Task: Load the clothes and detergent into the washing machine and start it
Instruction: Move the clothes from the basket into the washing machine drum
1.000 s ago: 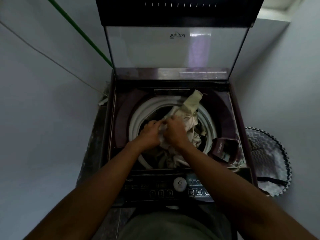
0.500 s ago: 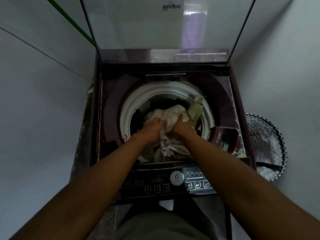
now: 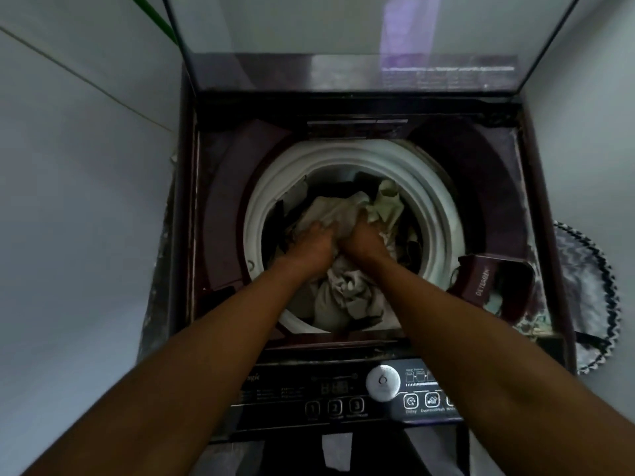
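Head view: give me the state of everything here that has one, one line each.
Lid: raised.
Drum: partly filled with clothes.
Pale cloth: in drum, under both hands.
Left hand: pressing the cloth.
Right hand: gripping the cloth.
Detergent drawer: open.
Display: too dim to read.

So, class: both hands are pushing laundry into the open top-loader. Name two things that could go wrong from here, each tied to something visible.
1. The pale crumpled cloth that the left hand and right hand press down is heaped high; a corner near the white ribbed drum rim could snag there.
2. The maroon pulled-out detergent drawer sticks out beside the right forearm, which might knock it when the arms withdraw.
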